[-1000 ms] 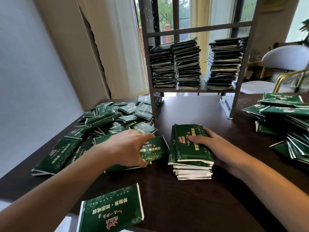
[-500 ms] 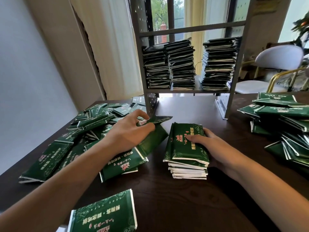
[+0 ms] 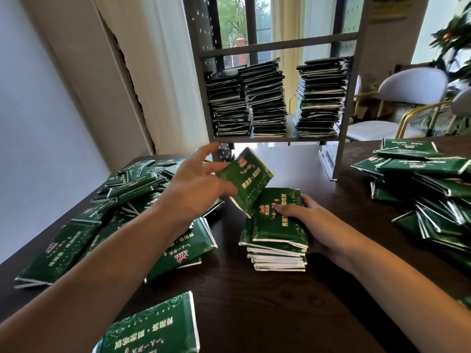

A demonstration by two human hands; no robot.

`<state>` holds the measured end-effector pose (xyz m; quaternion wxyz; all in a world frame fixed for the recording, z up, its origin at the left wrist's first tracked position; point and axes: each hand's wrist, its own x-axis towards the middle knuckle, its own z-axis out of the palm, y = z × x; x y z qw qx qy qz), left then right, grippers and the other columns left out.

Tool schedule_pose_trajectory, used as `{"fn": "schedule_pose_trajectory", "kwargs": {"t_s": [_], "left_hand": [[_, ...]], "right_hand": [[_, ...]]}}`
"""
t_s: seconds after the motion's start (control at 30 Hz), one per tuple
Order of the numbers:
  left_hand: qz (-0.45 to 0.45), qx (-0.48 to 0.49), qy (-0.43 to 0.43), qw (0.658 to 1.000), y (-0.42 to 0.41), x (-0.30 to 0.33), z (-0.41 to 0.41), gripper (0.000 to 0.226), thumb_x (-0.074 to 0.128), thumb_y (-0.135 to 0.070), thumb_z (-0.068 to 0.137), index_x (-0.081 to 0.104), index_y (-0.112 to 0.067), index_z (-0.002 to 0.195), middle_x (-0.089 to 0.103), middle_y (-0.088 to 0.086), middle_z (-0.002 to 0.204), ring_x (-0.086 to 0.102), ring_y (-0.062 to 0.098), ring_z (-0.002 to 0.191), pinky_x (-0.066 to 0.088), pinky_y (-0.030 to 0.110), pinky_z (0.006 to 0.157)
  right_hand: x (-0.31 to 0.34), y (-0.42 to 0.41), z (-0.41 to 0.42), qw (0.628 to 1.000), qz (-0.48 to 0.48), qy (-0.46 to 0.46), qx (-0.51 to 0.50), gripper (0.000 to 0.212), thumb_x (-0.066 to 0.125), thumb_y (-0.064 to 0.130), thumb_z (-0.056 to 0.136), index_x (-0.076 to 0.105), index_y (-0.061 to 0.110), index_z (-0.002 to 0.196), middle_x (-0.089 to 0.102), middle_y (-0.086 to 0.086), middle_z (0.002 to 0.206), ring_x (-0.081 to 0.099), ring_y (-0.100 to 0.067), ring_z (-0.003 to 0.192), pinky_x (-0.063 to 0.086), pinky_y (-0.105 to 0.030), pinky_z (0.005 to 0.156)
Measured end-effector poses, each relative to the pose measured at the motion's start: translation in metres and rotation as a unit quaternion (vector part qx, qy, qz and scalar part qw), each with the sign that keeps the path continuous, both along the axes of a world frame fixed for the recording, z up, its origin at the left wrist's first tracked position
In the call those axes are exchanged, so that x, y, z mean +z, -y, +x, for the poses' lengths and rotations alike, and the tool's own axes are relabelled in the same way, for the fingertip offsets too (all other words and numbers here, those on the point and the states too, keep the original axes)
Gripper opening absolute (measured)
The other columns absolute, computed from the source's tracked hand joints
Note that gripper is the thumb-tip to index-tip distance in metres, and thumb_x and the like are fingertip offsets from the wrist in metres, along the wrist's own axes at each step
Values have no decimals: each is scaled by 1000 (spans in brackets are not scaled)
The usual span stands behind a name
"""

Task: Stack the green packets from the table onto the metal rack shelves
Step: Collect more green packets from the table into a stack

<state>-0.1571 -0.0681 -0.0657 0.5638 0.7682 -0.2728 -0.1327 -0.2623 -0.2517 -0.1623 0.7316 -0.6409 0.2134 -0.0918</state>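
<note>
dark wooden table [image 3: 254, 301] under window. metal rack [image 3: 353, 80] at back, 3 packet stacks [image 3: 267, 100] on shelf. loose green packets [image 3: 114, 200] left and right. right hand [image 3: 308, 220] flat, pressing on small stack [image 3: 277, 233]. left hand [image 3: 196, 189] pinches tilted single packet [image 3: 246, 180] above that stack.

Soft daylight from the window [image 3: 239, 26], wide-angle edge warping, slight motion blur.

Taking the metal rack [image 3: 351, 103] as landmark: its lower shelf is nearly filled by three tall packet stacks [image 3: 270, 100], with one narrow gap between the middle and right stacks. Bare table [image 3: 288, 161] lies under it. Loose packet heaps [image 3: 428, 189] crowd both flanks.
</note>
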Motion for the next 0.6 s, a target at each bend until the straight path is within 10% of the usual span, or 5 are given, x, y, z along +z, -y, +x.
{"fn": "schedule_pose_trajectory", "kwargs": {"t_s": [0.17,0.33,0.6], "left_hand": [[-99,41,40,993,2,18,-2,76,71,11,80,45,-23,143,76,2,109,75,16,94,58,37,87],[-204,25,-58,977,9,35,2,49,65,11,86,59,-15,127,78,6,100,75,17,86,62,30,74],[-66,-55,-180,980,48,3,17,33,69,2,87,66,-8,118,77,7,91,74,14,78,61,26,71]], "right_hand": [[1,1,0,1000,10,-2,4,49,77,34,85,53,27,127,78,-6,98,76,-25,89,62,-44,73],[-1,2,1,1000,-6,-1,3,46,76,33,85,52,30,125,78,-5,100,77,-24,87,63,-47,76],[-6,1,3,1000,-20,12,-7,37,72,39,85,56,40,118,76,3,82,73,-19,76,56,-35,61]]}}
